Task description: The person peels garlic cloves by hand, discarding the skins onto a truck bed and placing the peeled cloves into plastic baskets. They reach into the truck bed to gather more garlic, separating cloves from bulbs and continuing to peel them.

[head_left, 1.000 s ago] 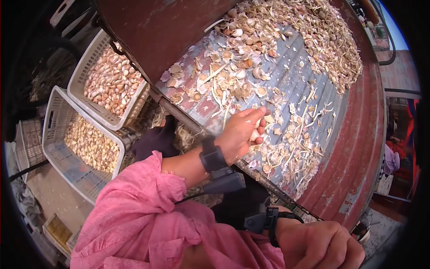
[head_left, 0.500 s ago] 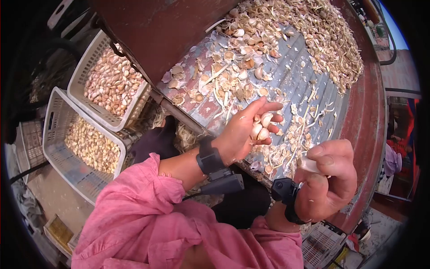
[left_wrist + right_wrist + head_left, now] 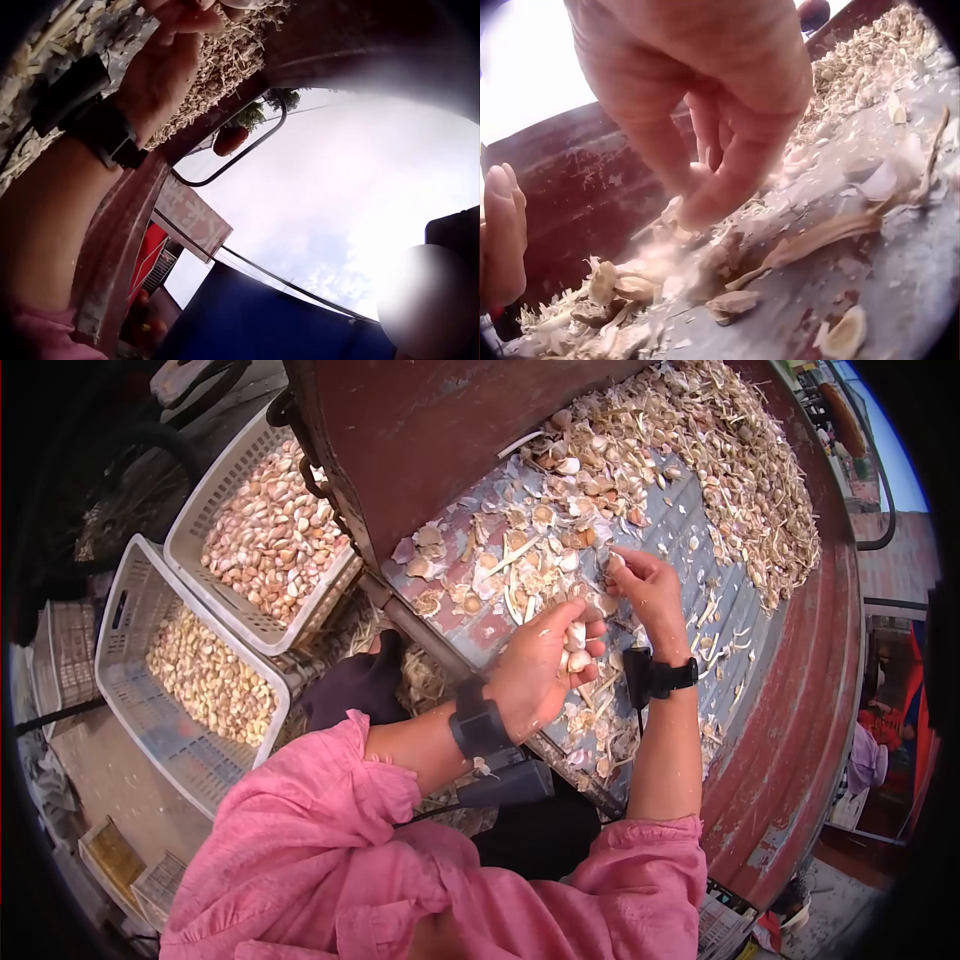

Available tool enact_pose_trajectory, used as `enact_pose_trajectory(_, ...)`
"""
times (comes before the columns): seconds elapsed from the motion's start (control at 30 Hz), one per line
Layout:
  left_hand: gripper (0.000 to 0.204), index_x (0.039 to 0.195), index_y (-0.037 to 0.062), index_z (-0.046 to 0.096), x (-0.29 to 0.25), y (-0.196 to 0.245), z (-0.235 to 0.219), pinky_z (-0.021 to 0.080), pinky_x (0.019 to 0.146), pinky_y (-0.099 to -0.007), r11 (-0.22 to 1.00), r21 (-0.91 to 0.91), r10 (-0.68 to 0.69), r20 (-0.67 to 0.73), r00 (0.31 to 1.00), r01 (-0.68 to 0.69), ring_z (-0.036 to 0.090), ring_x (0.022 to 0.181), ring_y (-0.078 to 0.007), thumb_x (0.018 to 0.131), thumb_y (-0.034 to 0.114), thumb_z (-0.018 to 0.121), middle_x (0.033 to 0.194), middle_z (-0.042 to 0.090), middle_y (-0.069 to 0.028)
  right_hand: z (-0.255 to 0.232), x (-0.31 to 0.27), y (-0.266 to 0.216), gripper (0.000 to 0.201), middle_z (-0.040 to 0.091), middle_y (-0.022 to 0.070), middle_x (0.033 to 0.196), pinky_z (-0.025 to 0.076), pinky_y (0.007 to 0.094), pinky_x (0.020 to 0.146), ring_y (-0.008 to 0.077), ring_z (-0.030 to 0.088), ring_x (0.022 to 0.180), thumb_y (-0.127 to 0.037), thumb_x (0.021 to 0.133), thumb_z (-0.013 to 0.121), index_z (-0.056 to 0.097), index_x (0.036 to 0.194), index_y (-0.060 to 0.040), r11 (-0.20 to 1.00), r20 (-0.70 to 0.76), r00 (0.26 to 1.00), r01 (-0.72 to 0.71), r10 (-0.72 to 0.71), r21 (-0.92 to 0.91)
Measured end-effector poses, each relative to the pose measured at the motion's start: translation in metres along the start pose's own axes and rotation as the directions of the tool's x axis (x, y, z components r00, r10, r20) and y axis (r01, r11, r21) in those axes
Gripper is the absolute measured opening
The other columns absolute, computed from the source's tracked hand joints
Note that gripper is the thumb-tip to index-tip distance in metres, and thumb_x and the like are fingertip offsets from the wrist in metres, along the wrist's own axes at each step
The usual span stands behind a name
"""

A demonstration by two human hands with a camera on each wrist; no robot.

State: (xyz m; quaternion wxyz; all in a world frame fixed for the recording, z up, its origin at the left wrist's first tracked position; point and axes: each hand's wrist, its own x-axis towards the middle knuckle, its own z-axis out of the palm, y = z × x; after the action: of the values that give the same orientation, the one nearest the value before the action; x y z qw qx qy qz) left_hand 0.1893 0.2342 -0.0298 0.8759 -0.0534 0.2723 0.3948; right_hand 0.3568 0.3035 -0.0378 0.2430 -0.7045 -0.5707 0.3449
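Note:
My left hand [image 3: 545, 665] is cupped with its fingers curled around several garlic cloves [image 3: 575, 657], low over the near edge of the metal bed. Just beyond it and to the right, my right hand [image 3: 645, 595] reaches down over the loose skins. Its thumb and fingers pinch a small pale garlic clove [image 3: 700, 171], mostly hidden by the fingertips in the right wrist view. Left-hand fingers [image 3: 502, 232] show at that view's left border. The left wrist view takes in the right hand [image 3: 157, 75] and its strapped forearm.
Papery garlic skins and stalks [image 3: 530, 565] litter the ridged metal bed [image 3: 680, 510]. A large heap of scraps [image 3: 765, 510] lies at the back right. Left of the bed stand two plastic crates, one with pinkish cloves [image 3: 275, 540], one with paler cloves [image 3: 215, 675]. A red side panel [image 3: 440, 440] rises behind.
My right hand has come up from the lower right, carrying a white clove, and moved across to the scraps beyond the left hand. The left hand opened to show its cloves, then curled in again.

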Motion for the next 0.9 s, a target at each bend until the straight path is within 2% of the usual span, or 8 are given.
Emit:
enact_pose_trajectory(0.1,0.019,0.087,0.0070,0.049,-0.001,0.000,0.001,0.040,0.056,-0.0236,1.000,-0.023,-0.007,-0.030,1.000,0.006,0.049,0.069,-0.0109,0.086,0.026,0.044,0.081,0.052,-0.0035,-0.012,-0.041,-0.015,0.033,0.059,0.0115,0.095,0.049,0.0235,0.066,0.0150,0.059,0.075,-0.010,0.080,0.055,0.049,0.110,0.0051,0.783,0.128,0.990,-0.126,0.060,0.609)
enact_pose_trajectory(0.27,0.020,0.088,0.0069,0.049,0.000,-0.004,0.001,0.040,0.056,-0.0241,1.000,0.013,-0.016,-0.022,1.000,0.016,0.049,0.069,-0.0111,0.087,0.026,0.044,0.081,0.052,-0.0039,-0.027,-0.128,-0.075,0.028,0.057,0.0216,0.092,0.050,0.0279,0.063,0.0192,0.059,0.074,-0.005,0.076,0.058,0.047,0.099,0.0058,0.653,0.019,0.968,0.154,-0.249,0.741)
enact_pose_trajectory(0.33,0.020,0.087,0.0068,0.050,-0.001,-0.007,-0.001,0.040,0.056,-0.0244,0.999,0.040,-0.027,-0.056,0.998,0.029,0.049,0.069,-0.0112,0.087,0.026,0.044,0.081,0.053,-0.0041,-0.033,-0.158,-0.107,0.024,0.056,0.0247,0.078,0.049,0.0282,0.053,0.0233,0.059,0.060,-0.003,0.073,0.061,0.047,0.090,0.0062,0.451,0.054,0.838,0.237,-0.543,0.860)
enact_pose_trajectory(0.37,0.021,0.087,0.0068,0.050,-0.001,-0.009,-0.001,0.040,0.057,-0.0244,0.999,0.041,-0.025,-0.039,0.999,0.027,0.049,0.069,-0.0112,0.087,0.026,0.044,0.081,0.053,-0.0041,-0.040,-0.155,-0.117,0.028,0.057,0.0213,0.075,0.048,0.0265,0.048,0.0212,0.058,0.056,-0.003,0.069,0.064,0.048,0.090,0.0064,0.371,0.111,0.624,0.303,-0.773,0.878)
enact_pose_trajectory(0.63,0.022,0.087,0.0064,0.051,0.001,-0.018,0.001,0.043,0.057,-0.0245,0.994,0.080,-0.071,-0.009,0.997,0.071,0.050,0.068,-0.0106,0.087,0.027,0.042,0.081,0.055,-0.0032,-0.069,-0.173,-0.163,0.003,0.061,0.0188,0.070,0.047,0.0222,0.041,0.0201,0.060,0.053,-0.001,0.070,0.059,0.057,0.071,0.0015,0.517,0.419,0.345,0.274,-0.840,0.811)
enact_pose_trajectory(0.73,0.022,0.088,0.0066,0.051,0.002,-0.018,0.001,0.043,0.058,-0.0246,0.994,0.085,-0.076,0.003,0.997,0.075,0.051,0.068,-0.0104,0.087,0.026,0.042,0.082,0.055,-0.0029,-0.074,-0.200,-0.138,0.011,0.056,0.0173,0.068,0.048,0.0236,0.053,0.0182,0.057,0.060,-0.001,0.082,0.046,0.052,0.087,0.0070,0.589,0.484,0.567,0.003,-0.666,0.808)
enact_pose_trajectory(0.83,0.022,0.089,0.0063,0.051,0.003,-0.018,0.001,0.043,0.058,-0.0246,0.993,0.088,-0.084,0.017,0.996,0.082,0.051,0.069,-0.0104,0.087,0.026,0.042,0.082,0.055,-0.0031,-0.051,-0.184,-0.170,0.004,0.061,0.0178,0.069,0.046,0.0227,0.039,0.0206,0.059,0.051,-0.002,0.070,0.058,0.057,0.070,0.0012,0.392,0.057,0.588,0.461,-0.807,0.796)
enact_pose_trajectory(0.9,0.025,0.096,0.0044,0.051,0.002,-0.016,0.000,0.043,0.058,-0.0248,0.993,0.086,-0.086,0.045,0.995,0.081,0.051,0.070,-0.0108,0.087,0.026,0.042,0.084,0.055,-0.0041,-0.057,-0.185,-0.169,0.007,0.060,0.0168,0.071,0.047,0.0223,0.044,0.0200,0.059,0.055,-0.005,0.072,0.056,0.056,0.076,0.0012,0.461,0.116,0.608,0.451,-0.786,0.764)
